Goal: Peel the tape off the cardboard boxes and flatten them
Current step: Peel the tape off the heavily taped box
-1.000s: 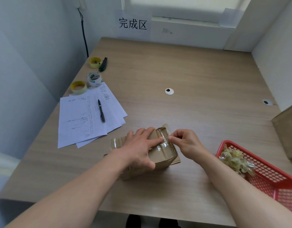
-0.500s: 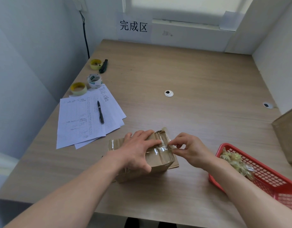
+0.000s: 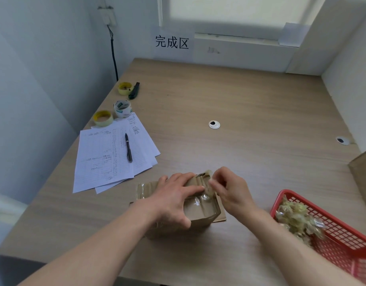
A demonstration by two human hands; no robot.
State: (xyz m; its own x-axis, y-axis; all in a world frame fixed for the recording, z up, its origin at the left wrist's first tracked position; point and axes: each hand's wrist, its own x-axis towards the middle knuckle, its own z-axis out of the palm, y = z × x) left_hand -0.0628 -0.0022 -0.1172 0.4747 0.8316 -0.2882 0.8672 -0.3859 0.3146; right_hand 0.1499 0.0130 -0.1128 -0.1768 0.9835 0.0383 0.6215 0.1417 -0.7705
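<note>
Pale walls and a window sill close off the far edge of a wood-grain table (image 3: pixel 250 104), and a paper sign (image 3: pixel 172 42) with three printed characters hangs on the wall above that edge. Near the front edge, about midway along it, sits a small cardboard box (image 3: pixel 200 213) wrapped in clear tape (image 3: pixel 198 202). The left hand (image 3: pixel 173 201) lies flat across the top of the box with its fingers straight and spread, thumb down over the near side, pressing it to the table. The right hand (image 3: pixel 229 190) is at the box's far right corner, its grip pressed together in a pinch on a loose end of the tape between thumb and fingertips.

At the front right corner stands a red mesh basket (image 3: pixel 347 250) holding a wad of crumpled used tape (image 3: pixel 297 221). A larger brown box (image 3: pixel 363 178) shows partly at the right edge. Toward the left edge lie several sheets of written paper (image 3: pixel 107 157) with a black pen (image 3: pixel 128 147) on top. Beyond them, along the left edge, are three tape rolls: a yellow-cored one (image 3: pixel 103 118) touching the papers, a white printed one (image 3: pixel 122 108) just beside it, and another yellow one (image 3: pixel 125 88) farther back next to a dark utility knife (image 3: pixel 134 90). Two round cable grommets sit in the tabletop, one in the middle (image 3: pixel 214 124) and one near the right edge (image 3: pixel 343 140). A black cable (image 3: pixel 114 56) runs down the left wall.
</note>
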